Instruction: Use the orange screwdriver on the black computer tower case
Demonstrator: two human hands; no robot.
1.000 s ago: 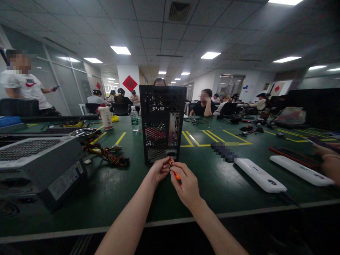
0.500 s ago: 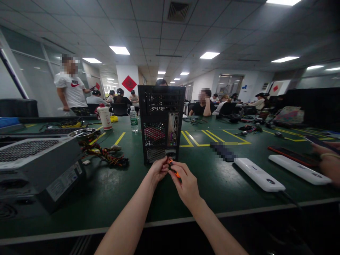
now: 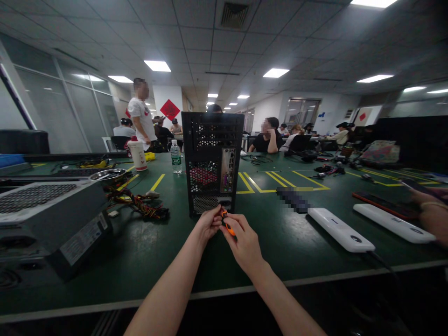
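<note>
The right hand (image 3: 245, 241), pinching an orange-and-black screwdriver (image 3: 230, 229), has shifted its grip slightly, suggesting ongoing turning, while the left hand (image 3: 209, 224), fingers narrowly curled, hold unclear, stays at the lower rear of the upright black metal computer case (image 3: 213, 156).

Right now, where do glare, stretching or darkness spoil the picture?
Head view: ceiling lights blown out, soft sheen on green table; head view: grey metal box stretched at left edge, near-black below the table, orange tool partly hidden by right hand.

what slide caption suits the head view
Right fingers grip an orange tool beside the left hand at the back of a black computer case.
</note>
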